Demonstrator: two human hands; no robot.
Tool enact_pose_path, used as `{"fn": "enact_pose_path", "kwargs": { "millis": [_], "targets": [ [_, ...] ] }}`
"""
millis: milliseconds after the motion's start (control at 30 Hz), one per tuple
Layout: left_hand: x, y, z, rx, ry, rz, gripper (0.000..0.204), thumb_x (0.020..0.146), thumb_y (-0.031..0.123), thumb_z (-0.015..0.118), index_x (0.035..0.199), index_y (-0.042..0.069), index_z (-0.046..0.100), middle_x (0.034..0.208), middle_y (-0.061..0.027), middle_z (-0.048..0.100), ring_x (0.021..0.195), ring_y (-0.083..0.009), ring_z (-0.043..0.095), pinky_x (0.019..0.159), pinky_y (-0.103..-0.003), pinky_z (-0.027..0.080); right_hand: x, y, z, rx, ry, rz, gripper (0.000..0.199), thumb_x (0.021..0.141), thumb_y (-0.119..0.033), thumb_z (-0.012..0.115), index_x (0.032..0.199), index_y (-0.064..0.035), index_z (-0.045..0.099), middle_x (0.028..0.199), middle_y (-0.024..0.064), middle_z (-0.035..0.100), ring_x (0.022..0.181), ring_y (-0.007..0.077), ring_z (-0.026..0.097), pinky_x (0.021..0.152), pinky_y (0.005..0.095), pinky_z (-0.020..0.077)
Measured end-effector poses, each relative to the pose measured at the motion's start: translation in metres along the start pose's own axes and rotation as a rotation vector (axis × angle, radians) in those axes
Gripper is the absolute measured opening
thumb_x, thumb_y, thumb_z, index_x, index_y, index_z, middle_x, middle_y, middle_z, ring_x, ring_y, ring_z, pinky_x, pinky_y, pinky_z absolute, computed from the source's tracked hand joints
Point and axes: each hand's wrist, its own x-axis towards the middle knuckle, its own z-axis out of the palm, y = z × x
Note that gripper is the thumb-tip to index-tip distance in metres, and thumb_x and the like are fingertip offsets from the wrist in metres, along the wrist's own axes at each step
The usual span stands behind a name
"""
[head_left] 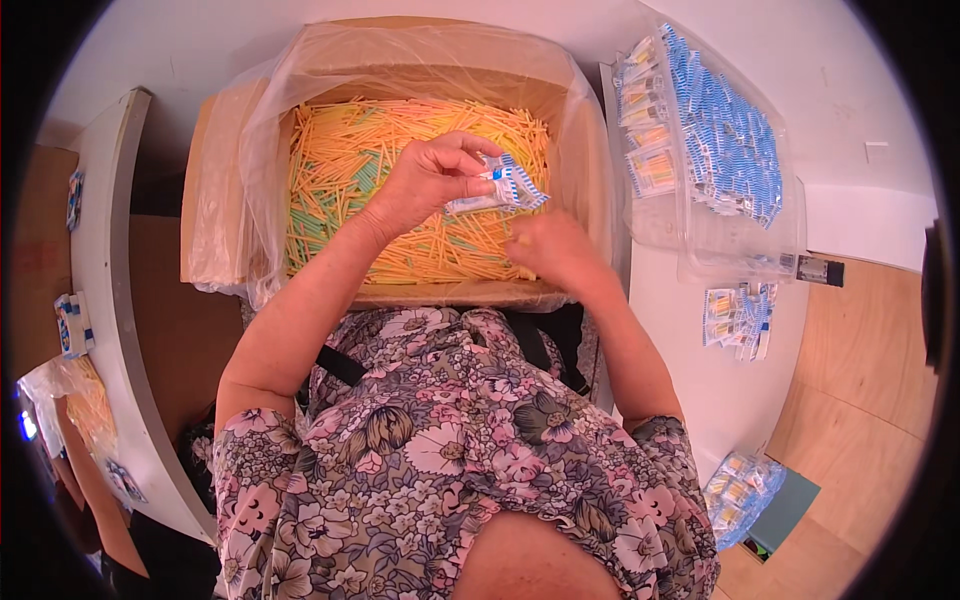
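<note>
Pinched between the thumb and fingers of my left hand (430,180) is a small clear packet (492,198) with blue-and-white striped ends. It is held above a mass of thin orange, yellow and green sticks (390,240). These fill a cardboard box (420,293) lined with a clear plastic bag (262,140). My right hand (562,252) is low over the box's near right part, just below the packet. Its fingers are curled closed, and what they hold, if anything, is hard to make out.
On the right, a clear plastic bin (735,250) holds many striped packets (725,130). More packets (738,318) lie on the white table (680,350), near a blue bag of packets (742,490). Another person's arm (100,490) shows at the left, beyond a white board edge (125,300).
</note>
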Motion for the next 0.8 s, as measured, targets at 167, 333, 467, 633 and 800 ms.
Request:
{"fn": "enact_pose_path", "kwargs": {
  "millis": [167, 333, 467, 633, 800],
  "targets": [
    [0.001, 0.004, -0.001, 0.073, 0.025, 0.008, 0.012, 0.074, -0.002, 0.071, 0.085, 0.001, 0.071, 0.112, -0.0075, 0.061, 0.096, -0.0129, 0.059, 0.084, -0.026, 0.048, -0.013, 0.001, -0.079, 1.144, 0.179, 0.145, 0.019, 0.081, -0.017, 0.065, 0.07, -0.0022, 0.06, 0.063, -0.0005, 0.057, 0.06, 0.0062, 0.056, 0.052, 0.0226, 0.0417],
    [0.002, 0.001, 0.002, 0.033, -0.065, 0.033, 0.011, 0.075, -0.001, 0.071, 0.086, 0.002, 0.071, 0.111, -0.0078, 0.061, 0.096, -0.0132, 0.059, 0.083, -0.026, 0.048, 0.016, 0.002, -0.069, 1.047, 0.418, 0.046, 0.019, 0.081, -0.017, 0.067, 0.071, -0.0025, 0.06, 0.064, -0.0012, 0.057, 0.058, 0.002, 0.051, 0.05, 0.019, 0.0371],
    [0.0, 0.005, 0.004, 0.062, -0.105, 0.007, 0.011, 0.076, 0.0, 0.07, 0.087, 0.002, 0.07, 0.111, -0.0078, 0.061, 0.096, -0.0133, 0.059, 0.083, -0.025, 0.048, 0.02, -0.012, -0.064, 0.706, 0.589, 0.011, 0.023, 0.083, -0.02, 0.068, 0.071, -0.0028, 0.059, 0.062, -0.0023, 0.055, 0.057, 0.0015, 0.048, 0.049, 0.0197, 0.0364],
    [-0.004, 0.008, 0.003, -0.044, -0.105, -0.147, 0.014, 0.08, 0.003, 0.068, 0.094, 0.002, 0.071, 0.113, -0.0078, 0.062, 0.096, -0.0129, 0.058, 0.084, -0.025, 0.048, 0.014, -0.029, -0.066, 0.704, 0.544, -0.026, 0.021, 0.084, -0.022, 0.067, 0.08, -0.0022, 0.06, 0.062, -0.0032, 0.053, 0.057, 0.0017, 0.045, 0.05, 0.02, 0.0349],
    [-0.007, 0.005, 0.008, -0.101, -0.059, -0.211, 0.018, 0.082, 0.007, 0.068, 0.099, 0.001, 0.069, 0.111, -0.0079, 0.063, 0.096, -0.0127, 0.058, 0.084, -0.027, 0.048, -0.002, -0.025, -0.059, 0.867, 0.611, -0.004, 0.025, 0.082, -0.022, 0.069, 0.093, -0.0026, 0.059, 0.065, -0.0019, 0.054, 0.06, 0.0017, 0.046, 0.051, 0.0195, 0.0348]
  ]
}}
